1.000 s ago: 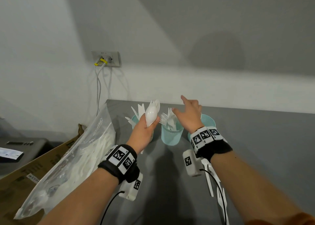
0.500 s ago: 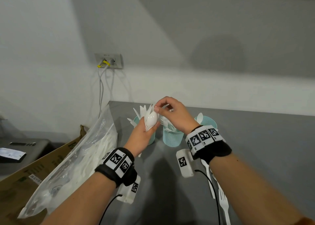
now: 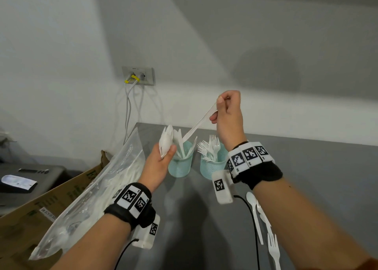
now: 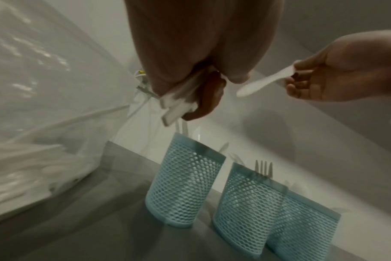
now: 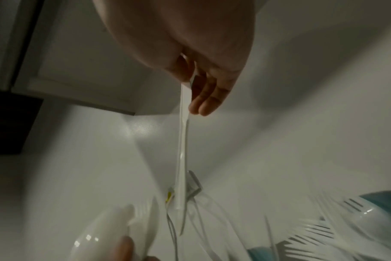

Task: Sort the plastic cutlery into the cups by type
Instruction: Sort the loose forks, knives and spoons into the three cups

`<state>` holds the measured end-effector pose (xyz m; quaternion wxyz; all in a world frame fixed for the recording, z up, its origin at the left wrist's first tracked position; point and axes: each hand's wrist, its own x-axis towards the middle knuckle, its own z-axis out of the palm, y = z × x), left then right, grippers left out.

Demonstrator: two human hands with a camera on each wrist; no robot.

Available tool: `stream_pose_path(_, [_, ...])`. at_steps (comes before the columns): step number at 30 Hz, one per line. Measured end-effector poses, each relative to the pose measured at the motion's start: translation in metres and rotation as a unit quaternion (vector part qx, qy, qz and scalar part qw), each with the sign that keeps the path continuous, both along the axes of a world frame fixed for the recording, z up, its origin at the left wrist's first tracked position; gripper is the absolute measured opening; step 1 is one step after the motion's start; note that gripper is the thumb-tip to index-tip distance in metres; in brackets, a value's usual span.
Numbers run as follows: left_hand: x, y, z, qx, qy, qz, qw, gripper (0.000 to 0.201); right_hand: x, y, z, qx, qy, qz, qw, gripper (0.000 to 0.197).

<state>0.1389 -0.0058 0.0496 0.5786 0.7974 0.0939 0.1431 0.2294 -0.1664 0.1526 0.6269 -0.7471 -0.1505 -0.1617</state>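
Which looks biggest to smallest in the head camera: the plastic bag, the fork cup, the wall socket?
1. plastic bag, though it's nearest the camera.
2. fork cup.
3. wall socket, which sits farther away, so cup and socket are unsure.

Looks like a bare office or lab back room: plain white walls, wall socket (image 3: 138, 75) with cables at 11 o'clock, grey table (image 3: 306, 188), cardboard box (image 3: 41, 204) at 8 o'clock.
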Motion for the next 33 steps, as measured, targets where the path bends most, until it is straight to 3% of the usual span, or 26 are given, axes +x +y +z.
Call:
stream_pose_path(3, [-0.004, 0.001, 0.002, -0.009, -0.003, 0.011, 1.0, 0.037, -0.003, 0.008, -0.018, -0.083, -0.007, 0.02, 0.996, 0.004])
stream_pose_path(9, [-0.006, -0.002, 0.005, -0.127, 0.021, -0.058, 0.99, 0.049, -0.005, 0.018, -0.063, -0.214, 0.065, 0.074, 0.972, 0.006])
stream_pose_path(13, [-0.007, -0.003, 0.007, -0.132, 0.031, -0.11, 0.985, 0.059, -0.009, 0.018, -0.057, -0.206, 0.018, 0.067, 0.976, 0.018])
stream_pose_path(18, [-0.006, -0.01, 0.009, -0.132, 0.032, -0.143, 0.98, 0.06, -0.025, 0.016, -0.036, -0.194, 0.005, 0.151, 0.969, 0.02])
stream_pose_path(24, [-0.004, -0.018, 0.009, -0.13, 0.051, -0.152, 0.978, 0.063, -0.021, 0.003, -0.034, -0.243, -0.008, 0.111, 0.964, 0.014])
stream_pose_path(27, [-0.001, -0.024, 0.006, -0.115, 0.055, -0.156, 0.98, 0.054, -0.016, -0.006, -0.026, -0.205, -0.024, 0.064, 0.976, 0.011])
stream_pose_path(33, [0.002, -0.032, 0.003, -0.081, 0.054, -0.118, 0.988, 0.057, -0.012, -0.035, 0.008, -0.012, -0.069, -0.026, 0.997, 0.015])
